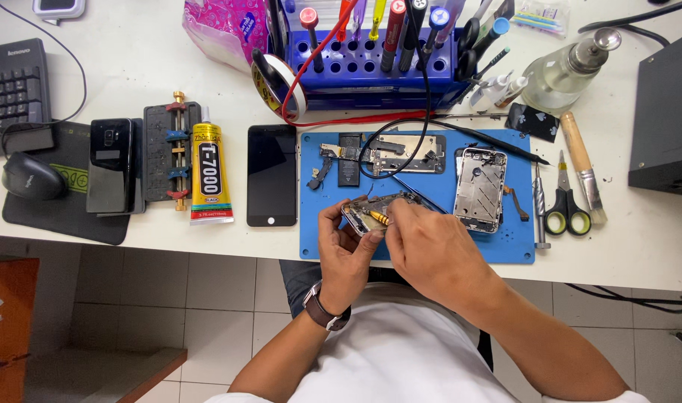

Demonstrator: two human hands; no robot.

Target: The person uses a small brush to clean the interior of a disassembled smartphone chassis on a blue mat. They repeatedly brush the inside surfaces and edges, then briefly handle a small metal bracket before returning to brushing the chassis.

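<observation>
The left hand (pixel 346 250), a watch on its wrist, grips an opened phone chassis (pixel 371 211) from below, its fingers (pixel 330 216) wrapped around the near-left edge. The chassis is held just above the front edge of the blue work mat (pixel 415 250), tilted toward the person. The right hand (pixel 430 250) presses in from the right, its fingers (pixel 402 218) pinched on a small yellow-handled tool (pixel 379 218) whose tip lies inside the chassis.

On the mat behind the hands lie a dismantled phone board with its black battery (pixel 349 170), and to the right a bare metal phone frame (pixel 479 177) with a small screwdriver (pixel 539 209) just beside the mat's edge. A black cable (pixel 428 97) loops down onto the mat from the blue tool rack (pixel 378 71), which stands at the back of the white desk (pixel 132 71) full of screwdrivers and pens.

Left of the mat rest a black phone screen (pixel 272 175), a yellow tube of glue (pixel 209 175), a clamp jig (pixel 173 153) and a dark phone (pixel 111 166). Right of it are green-handled scissors (pixel 568 205), a brush (pixel 582 168) and a glass solvent bottle (pixel 568 71).
</observation>
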